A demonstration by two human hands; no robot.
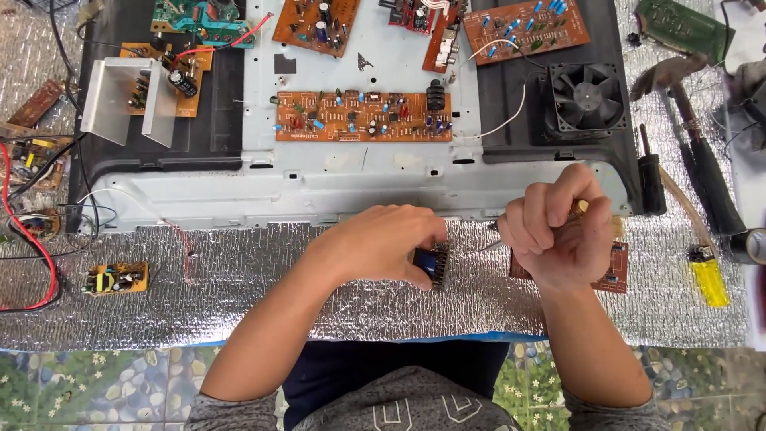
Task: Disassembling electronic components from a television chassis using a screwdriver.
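Nearest, a dark lap and grey patterned sleeves above a floral tiled floor (96,383). Beyond that, a silver foil mat (263,295) spread across the work surface.

On the mat, left hand (383,243) curled over a small blue-faced component with a row of pins (431,266), fingers pinched on it and holding it upright against the foil. Just beside it, right hand (554,231) closed in a fist around a slim tool with a yellowish handle (578,210), thin metal tip (488,246) aimed left at the component, close to it; whether touching, cannot tell. Under the right hand, partly hidden, a small brown circuit board (614,267).

Further left on the mat, a small yellow board (117,278) with red and black wires (36,263) near it. Off to the right, a yellow lighter (708,279).

Further back, a grey metal chassis (335,187) carrying a long orange circuit board (363,116) studded with small parts. To the right, a black cooling fan (588,97) and a black-handled screwdriver (651,179). To the left, an aluminium heat sink (132,100) on another orange board. At the far edge, more orange and green boards, cut off by the frame.
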